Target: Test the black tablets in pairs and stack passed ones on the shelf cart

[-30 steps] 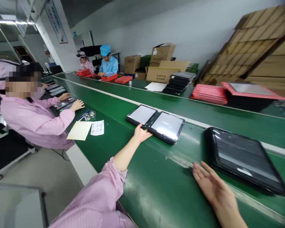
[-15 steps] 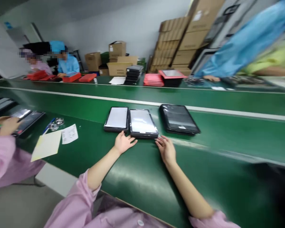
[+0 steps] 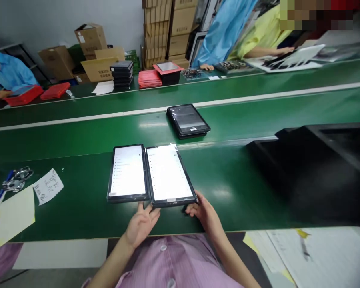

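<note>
A pale grey wall (image 3: 123, 20) closes off the back of the room. In front of it a long green bench (image 3: 237, 176) runs the full width of the view, its shiny top divided lengthwise by a white strip (image 3: 123, 114). Tall stacked cartons (image 3: 157, 36) stand against the wall, and a bulky black object (image 3: 315, 184), blurred, sits on the bench at the right. Across the bench, a person in blue (image 3: 13, 70) is at the far left; further right are a blue sleeve (image 3: 223, 30) and a yellow sleeve (image 3: 259, 38). An open carton (image 3: 99, 69), a black stack (image 3: 122, 76) and a red stack (image 3: 150, 79) line the far side.

Two lit tablets, the left one (image 3: 128, 172) and the right one (image 3: 168, 172), lie side by side near the person's edge of the bench; a dark tablet (image 3: 188, 119) tops a small pile beyond them. The left hand (image 3: 141, 226) is palm up with fingers spread at their lower edges. The right hand (image 3: 206, 212) has its fingers bent at the right tablet's near corner; whether they grip it cannot be told.

At the left lie a yellowish sheet (image 3: 15, 218), a handwritten note (image 3: 48, 187) and a pen (image 3: 0, 196).
</note>
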### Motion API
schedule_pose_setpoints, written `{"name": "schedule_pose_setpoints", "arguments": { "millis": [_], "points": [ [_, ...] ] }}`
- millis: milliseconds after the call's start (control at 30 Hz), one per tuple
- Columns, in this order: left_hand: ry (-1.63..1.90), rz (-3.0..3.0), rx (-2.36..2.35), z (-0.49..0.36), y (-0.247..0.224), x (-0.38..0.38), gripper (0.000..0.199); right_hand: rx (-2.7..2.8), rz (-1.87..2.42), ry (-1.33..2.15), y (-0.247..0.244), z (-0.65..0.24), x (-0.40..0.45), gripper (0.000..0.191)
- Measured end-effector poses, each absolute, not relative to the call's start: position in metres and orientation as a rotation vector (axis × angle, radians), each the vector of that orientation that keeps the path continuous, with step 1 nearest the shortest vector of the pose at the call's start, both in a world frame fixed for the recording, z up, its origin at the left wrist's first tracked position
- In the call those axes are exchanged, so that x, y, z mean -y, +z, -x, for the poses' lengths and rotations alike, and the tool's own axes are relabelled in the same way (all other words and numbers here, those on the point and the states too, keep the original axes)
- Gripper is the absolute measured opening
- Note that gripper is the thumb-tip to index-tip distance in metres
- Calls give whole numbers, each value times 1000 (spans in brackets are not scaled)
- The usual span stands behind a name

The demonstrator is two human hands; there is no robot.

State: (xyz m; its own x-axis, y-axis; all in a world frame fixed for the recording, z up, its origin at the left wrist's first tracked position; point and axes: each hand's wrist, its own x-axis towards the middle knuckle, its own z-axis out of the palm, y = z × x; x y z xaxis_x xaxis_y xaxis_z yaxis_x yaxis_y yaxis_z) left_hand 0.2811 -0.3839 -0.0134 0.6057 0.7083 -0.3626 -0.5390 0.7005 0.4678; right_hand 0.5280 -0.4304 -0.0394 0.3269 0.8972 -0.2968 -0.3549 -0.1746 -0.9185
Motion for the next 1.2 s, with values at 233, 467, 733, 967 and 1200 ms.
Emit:
{"name": "schedule_pose_setpoints", "arguments": {
  "millis": [233,467,733,967,1200],
  "points": [
    [222,-1101,-1046,-235,26,412,48,1421,1792,359,6,-562,455,46],
    [763,-2111,-1766,-223,51,352,59,2286,1462,130,40,-504,397,43],
    [563,-2364,-1794,-235,24,359,73,2273,1600,170,34,-514,407,27],
    [902,-2288,-1543,-232,36,381,48,2038,1672,-53,28,-551,429,30],
    [850,-2091,-1941,-208,26,361,50,2188,1558,15,25,-523,422,29]
  ]
}}
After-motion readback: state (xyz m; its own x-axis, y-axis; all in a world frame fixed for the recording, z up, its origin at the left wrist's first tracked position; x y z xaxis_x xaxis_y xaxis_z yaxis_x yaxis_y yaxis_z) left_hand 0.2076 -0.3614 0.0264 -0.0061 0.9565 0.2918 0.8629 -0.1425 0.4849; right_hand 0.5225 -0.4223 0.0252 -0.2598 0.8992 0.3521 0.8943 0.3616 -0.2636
